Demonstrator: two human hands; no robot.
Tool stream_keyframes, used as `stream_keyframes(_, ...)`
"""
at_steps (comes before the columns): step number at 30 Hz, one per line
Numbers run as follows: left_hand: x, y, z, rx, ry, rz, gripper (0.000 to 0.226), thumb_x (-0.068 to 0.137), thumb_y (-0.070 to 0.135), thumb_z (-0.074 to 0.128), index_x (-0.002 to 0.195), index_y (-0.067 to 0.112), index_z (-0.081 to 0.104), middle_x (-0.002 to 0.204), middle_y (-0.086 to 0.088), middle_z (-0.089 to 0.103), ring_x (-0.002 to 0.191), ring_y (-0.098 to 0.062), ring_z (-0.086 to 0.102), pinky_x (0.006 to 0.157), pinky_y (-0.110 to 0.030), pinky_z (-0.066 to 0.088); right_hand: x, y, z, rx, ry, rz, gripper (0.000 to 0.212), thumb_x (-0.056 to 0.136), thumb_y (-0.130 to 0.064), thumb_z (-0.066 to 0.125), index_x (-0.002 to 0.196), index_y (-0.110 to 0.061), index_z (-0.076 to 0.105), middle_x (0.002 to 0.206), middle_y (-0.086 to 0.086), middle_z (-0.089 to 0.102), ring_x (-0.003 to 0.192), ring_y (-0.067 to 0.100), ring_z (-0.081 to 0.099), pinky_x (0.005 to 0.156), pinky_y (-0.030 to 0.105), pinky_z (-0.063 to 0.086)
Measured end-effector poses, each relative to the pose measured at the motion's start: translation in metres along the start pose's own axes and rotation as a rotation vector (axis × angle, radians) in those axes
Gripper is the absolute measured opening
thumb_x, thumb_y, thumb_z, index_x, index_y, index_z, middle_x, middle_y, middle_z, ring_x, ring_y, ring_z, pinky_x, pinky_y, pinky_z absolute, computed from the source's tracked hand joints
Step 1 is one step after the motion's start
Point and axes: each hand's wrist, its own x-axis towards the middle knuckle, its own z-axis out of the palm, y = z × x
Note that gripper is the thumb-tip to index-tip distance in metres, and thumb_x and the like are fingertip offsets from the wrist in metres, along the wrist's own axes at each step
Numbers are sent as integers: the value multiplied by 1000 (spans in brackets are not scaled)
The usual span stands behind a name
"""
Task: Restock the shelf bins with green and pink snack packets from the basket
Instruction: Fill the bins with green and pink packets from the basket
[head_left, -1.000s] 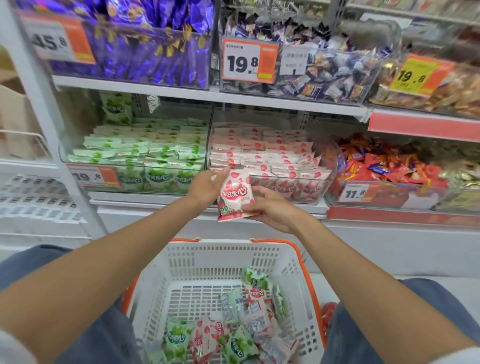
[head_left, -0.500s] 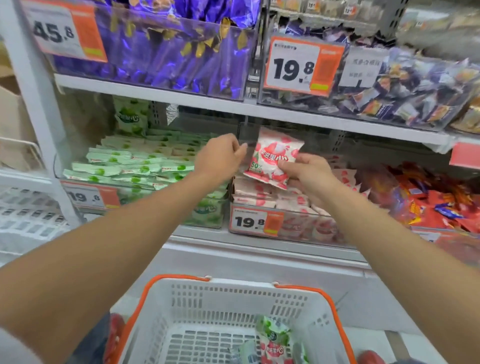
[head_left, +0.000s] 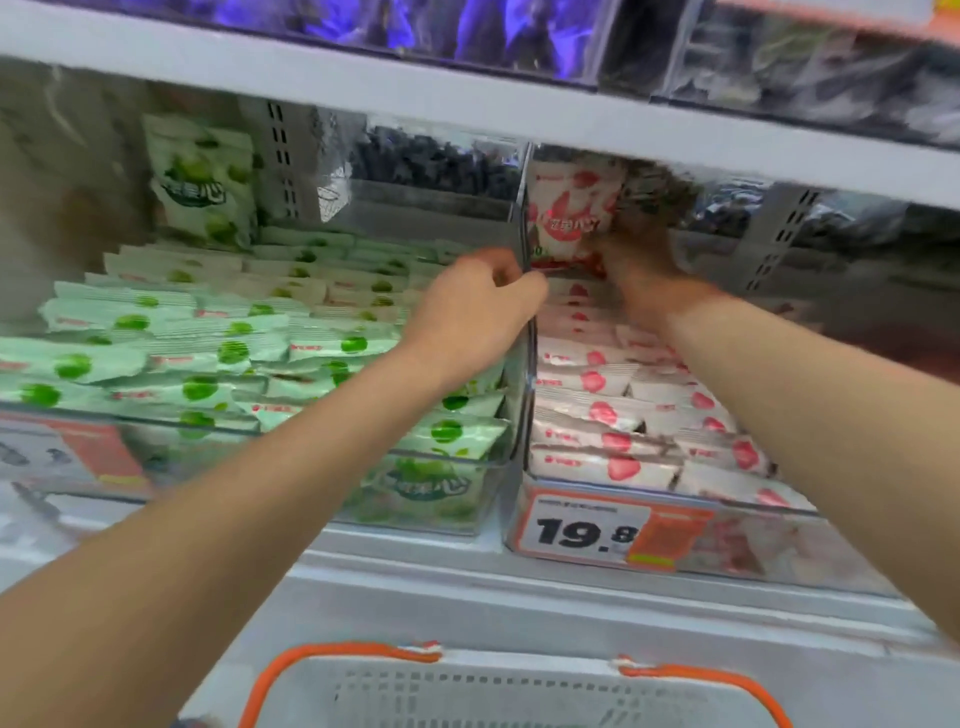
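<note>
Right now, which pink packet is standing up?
The pink packet held by the right hand at the back of the pink bin. The others lie flat in rows.

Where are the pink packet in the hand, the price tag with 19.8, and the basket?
pink packet (head_left: 569, 218), head view, on its printed front.
price tag (head_left: 582, 530), head view, on the white part with the digits.
basket (head_left: 343, 652), head view, on its orange rim.
</note>
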Motion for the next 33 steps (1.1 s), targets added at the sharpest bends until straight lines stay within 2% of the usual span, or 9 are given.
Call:
stream_keyframes(5,-1,0,1,-42,7,-20,27,90,34,57,71,16,53,54,4,45,56,-16,43,53,-32,28,2,4,2,-172,138,-46,35,89,-14,62,124,-12,61,123,6,65,113,19,61,90,21,47)
stream_keyframes(7,-2,0,1,-52,7,-22,26,90,34,57,72,16,53,54,5,45,56,-16,43,53,-32,28,4,6,3,-146,156,-44,43,86,-15,67,127,-11,54,126,7,62,113,19,61,92,22,48)
stream_keyframes(10,-2,1,1,-60,5,-22,26,90,34,56,76,13,56,55,5,45,56,-15,43,53,-31,29,3,8,5,-126,180,-28,41,82,-17,72,118,-11,55,118,7,64,108,20,62,89,26,51)
stream_keyframes(13,-2,1,0,-70,-3,-24,26,90,33,56,78,10,56,55,5,44,55,-15,42,53,-31,29,-1,9,1,-139,194,2,42,83,-22,73,118,-11,52,120,5,62,109,18,60,82,20,44)
stream_keyframes(18,-5,8,-4,-27,-7,-63,25,91,35,58,77,14,54,61,3,48,60,-16,45,56,-30,32,-27,-5,-15,-322,180,-14,33,88,-22,67,119,-15,57,122,4,63,111,20,59,82,20,41)
stream_keyframes(21,-20,19,-8,57,60,-72,29,92,38,58,73,18,49,63,3,50,62,-18,49,59,-31,37,-67,-15,-34,-463,24,-93,15,92,-18,59,106,-17,65,103,2,66,95,21,62,81,28,48)
stream_keyframes(26,-95,52,-10,230,159,-19,17,88,28,53,75,17,53,66,3,60,66,-21,58,58,-33,43,-161,-33,-79,-429,-2,-249,12,86,-10,58,79,-20,61,66,-11,54,64,7,53,61,23,34)
stream_keyframes(30,-169,51,4,337,-8,-88,15,83,27,55,73,18,50,68,3,58,71,-23,56,59,-33,40,-238,-17,-98,-387,43,-307,7,80,-12,59,76,-18,58,64,-7,52,64,15,51,56,30,36)
stream_keyframes(33,-213,21,18,442,-350,-298,16,85,29,57,74,18,54,80,-3,66,81,-26,63,70,-32,50,-291,31,-96,-471,-160,-255,4,82,-12,57,80,-15,59,66,-3,57,66,20,54,59,33,41)
